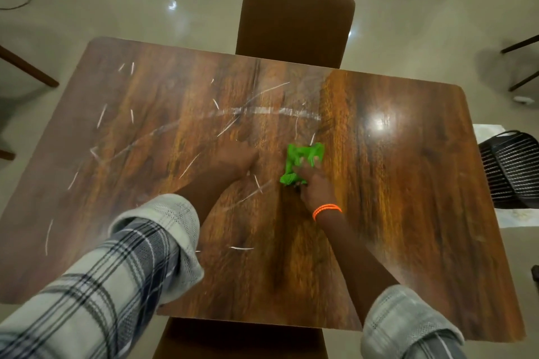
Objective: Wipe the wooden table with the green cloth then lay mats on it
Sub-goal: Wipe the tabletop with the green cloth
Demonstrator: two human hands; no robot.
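White scratchy marks (102,115) cover the left side of the wooden table (408,183). The left hand (233,159) rests on the table near the middle; it is too blurry to tell how its fingers lie. Just to its right, the right hand (313,186) grips the bunched green cloth (302,159) on the wood. The wiping step is under way. Next, the cloth likely needs to rub over the marks. No mats are in view.

Left hand (233,159) motion-blurred, its fingers indistinct; near chair (239,341) cut off by bottom edge.
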